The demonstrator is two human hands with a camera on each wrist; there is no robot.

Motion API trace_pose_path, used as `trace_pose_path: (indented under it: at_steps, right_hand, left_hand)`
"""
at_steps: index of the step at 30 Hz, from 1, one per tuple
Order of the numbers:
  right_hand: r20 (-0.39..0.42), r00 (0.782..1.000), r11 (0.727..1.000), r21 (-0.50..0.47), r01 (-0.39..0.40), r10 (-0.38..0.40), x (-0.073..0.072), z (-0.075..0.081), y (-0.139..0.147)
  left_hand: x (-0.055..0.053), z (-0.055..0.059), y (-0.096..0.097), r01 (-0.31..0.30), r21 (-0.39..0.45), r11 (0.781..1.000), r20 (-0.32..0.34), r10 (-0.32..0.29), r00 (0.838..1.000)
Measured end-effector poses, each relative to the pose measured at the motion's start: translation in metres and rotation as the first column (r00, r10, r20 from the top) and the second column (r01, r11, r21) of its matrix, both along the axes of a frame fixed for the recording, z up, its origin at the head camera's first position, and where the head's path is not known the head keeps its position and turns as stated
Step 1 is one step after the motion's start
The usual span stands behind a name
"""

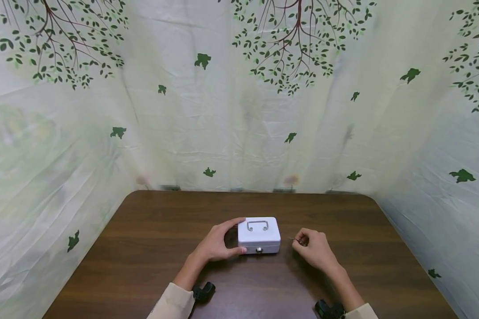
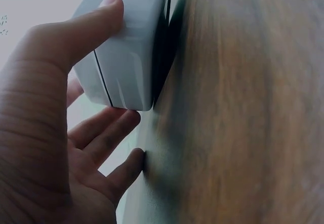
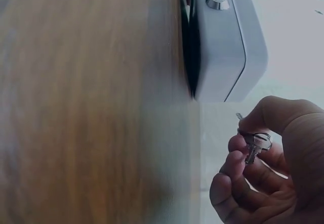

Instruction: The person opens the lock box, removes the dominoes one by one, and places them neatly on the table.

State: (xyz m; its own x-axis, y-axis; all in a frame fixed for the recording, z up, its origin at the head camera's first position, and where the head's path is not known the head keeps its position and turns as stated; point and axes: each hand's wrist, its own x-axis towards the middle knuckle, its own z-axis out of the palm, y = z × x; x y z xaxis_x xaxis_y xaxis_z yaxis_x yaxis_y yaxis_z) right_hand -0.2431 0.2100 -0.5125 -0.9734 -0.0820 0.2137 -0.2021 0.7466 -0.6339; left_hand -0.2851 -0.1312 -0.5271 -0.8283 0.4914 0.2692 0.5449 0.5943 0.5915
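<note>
A small white cash box (image 1: 258, 243) with a wire handle on its lid sits on the table, its lid down. Its round metal lock (image 3: 218, 1), with a keyhole, is on the front face. My left hand (image 1: 219, 241) grips the box at its left end, thumb on the front and index finger at the back corner. To the right of the box, apart from it, my right hand (image 1: 314, 249) pinches a small key (image 3: 240, 116) between thumb and forefinger. A second key (image 3: 251, 154) hangs within the curled fingers.
The brown wooden table (image 1: 175, 221) extends around the box on all sides. A pale curtain (image 1: 239, 110) printed with branches and leaves hangs behind and beside it. Black wrist cameras (image 1: 204, 292) are strapped to both wrists.
</note>
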Motion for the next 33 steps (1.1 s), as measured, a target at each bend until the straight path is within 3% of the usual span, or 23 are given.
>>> trace_pose_path:
  at_steps: [6, 20, 33]
  right_hand:
    - [-0.026, 0.999, 1.0, -0.02, 0.02, -0.02, 0.001, 0.002, -0.003]
    - [-0.187, 0.979, 0.992, -0.106, 0.063, -0.082, 0.003, 0.009, -0.01]
    - [-0.194, 0.98, 0.988, -0.15, 0.026, -0.055, 0.011, 0.021, -0.022]
  left_hand:
    - [0.001, 0.001, 0.001, -0.019, 0.005, 1.0, 0.009, 0.019, 1.0]
    - [0.003, 0.002, 0.003, -0.057, 0.071, 0.996, 0.062, 0.053, 0.997]
    - [0.002, 0.001, 0.004, -0.056, 0.145, 0.988, 0.125, 0.038, 0.991]
